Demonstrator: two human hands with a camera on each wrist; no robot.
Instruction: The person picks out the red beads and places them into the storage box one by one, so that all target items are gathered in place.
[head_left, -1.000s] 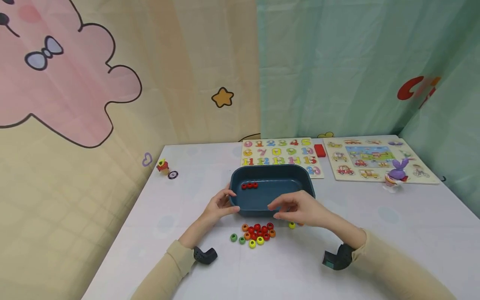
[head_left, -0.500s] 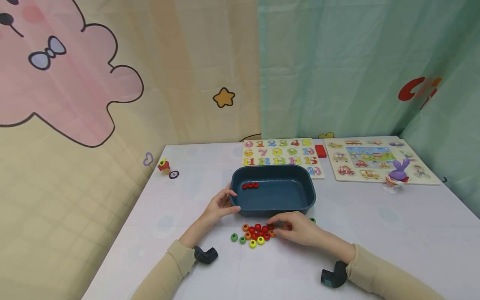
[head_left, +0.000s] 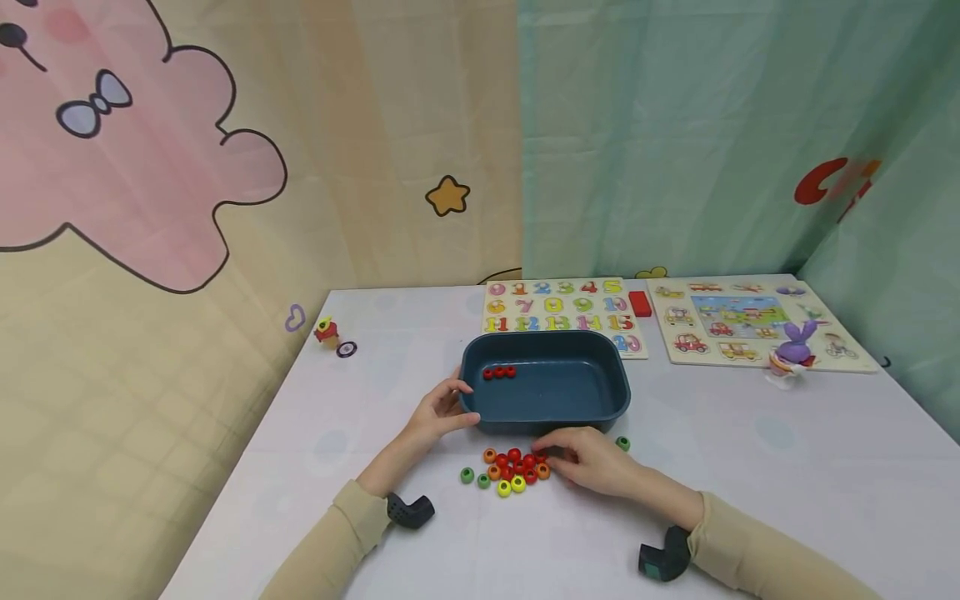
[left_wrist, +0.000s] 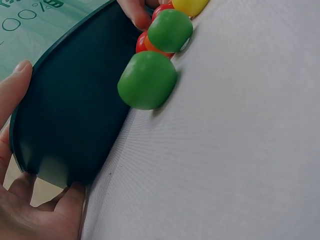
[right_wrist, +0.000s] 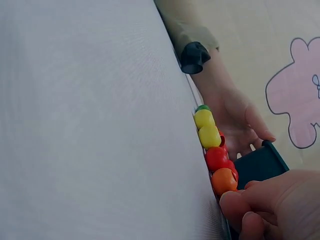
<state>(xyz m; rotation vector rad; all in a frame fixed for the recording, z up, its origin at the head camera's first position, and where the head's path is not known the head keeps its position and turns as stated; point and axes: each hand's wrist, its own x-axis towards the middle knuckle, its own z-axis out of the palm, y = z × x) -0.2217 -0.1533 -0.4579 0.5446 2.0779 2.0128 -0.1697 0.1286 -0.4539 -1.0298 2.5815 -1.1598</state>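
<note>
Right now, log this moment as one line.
left hand: holds tray, left end | right hand: at red bead, grip unclear | in tray: three red beads | table: red, orange, yellow, green beads

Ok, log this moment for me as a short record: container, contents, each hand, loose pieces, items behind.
Container: dark blue open box
Contents: three red beads in a row, toward the left
Left hand: the left hand holds the box's left end
Right hand: the right hand has its fingertips at the right side of the loose beads; grip unclear
Loose pieces: loose beads in red, orange, yellow and green, in front of the box
Behind: number board, partly hidden by the box; picture board farther right
</note>
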